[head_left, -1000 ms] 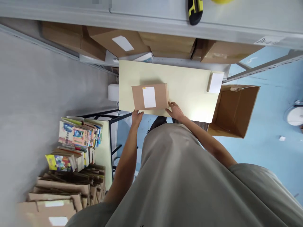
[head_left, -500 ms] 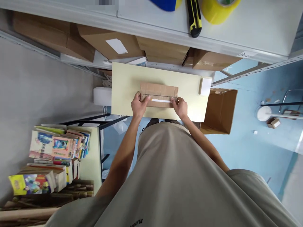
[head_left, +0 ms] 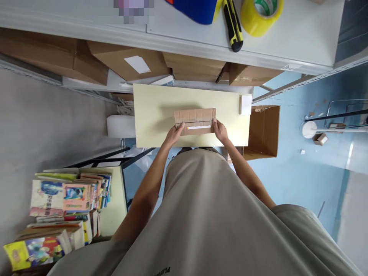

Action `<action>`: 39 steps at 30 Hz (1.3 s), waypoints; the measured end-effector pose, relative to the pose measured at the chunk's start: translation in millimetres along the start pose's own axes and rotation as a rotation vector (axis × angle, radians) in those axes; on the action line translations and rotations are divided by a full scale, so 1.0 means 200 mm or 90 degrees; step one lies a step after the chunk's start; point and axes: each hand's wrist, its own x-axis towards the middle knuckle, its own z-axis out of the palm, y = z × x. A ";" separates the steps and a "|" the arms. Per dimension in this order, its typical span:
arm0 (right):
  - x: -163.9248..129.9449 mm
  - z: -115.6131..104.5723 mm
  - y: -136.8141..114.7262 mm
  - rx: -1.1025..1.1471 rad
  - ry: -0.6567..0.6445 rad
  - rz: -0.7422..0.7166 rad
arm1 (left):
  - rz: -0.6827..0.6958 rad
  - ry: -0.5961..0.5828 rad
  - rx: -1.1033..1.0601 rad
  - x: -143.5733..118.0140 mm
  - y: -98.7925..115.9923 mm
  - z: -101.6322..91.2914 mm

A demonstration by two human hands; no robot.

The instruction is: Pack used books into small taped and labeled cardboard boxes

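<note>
A small brown cardboard package (head_left: 195,115) with a seam along it and a white strip near its front edge is held between my two hands over a pale yellow tabletop (head_left: 152,115). Its left end is gripped by my left hand (head_left: 174,135), the thumb lying on top. My right hand (head_left: 220,131) grips the right end, also with the thumb on top. The undersides of the fingers are hidden beneath the cardboard. A shadow falls on the tabletop to the left of the package. Near the table's right end lies a small stack of white cards or paper (head_left: 245,105).
A grey shelf (head_left: 189,42) above the far edge carries a yellow-black utility knife (head_left: 233,28) and a yellow tape roll (head_left: 260,25). Cardboard boxes (head_left: 198,67) line the level below. An open carton (head_left: 264,132) stands right; books (head_left: 74,195) are stacked lower left.
The package appears lifted and slightly tilted, with its shadow now spread wider to the left. Both hands still hold its ends. The camera view has shifted a little.
</note>
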 end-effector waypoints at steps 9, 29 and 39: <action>-0.12 -0.10 0.05 0.167 0.049 -0.062 | 0.181 -0.023 0.075 0.09 -0.06 -0.03; -0.03 -0.06 0.39 0.040 -0.103 -0.046 | -0.073 -0.025 0.277 0.02 0.06 0.16; 0.38 -0.54 0.74 -0.186 -0.071 -0.119 | 0.051 0.158 0.397 -0.02 0.26 0.30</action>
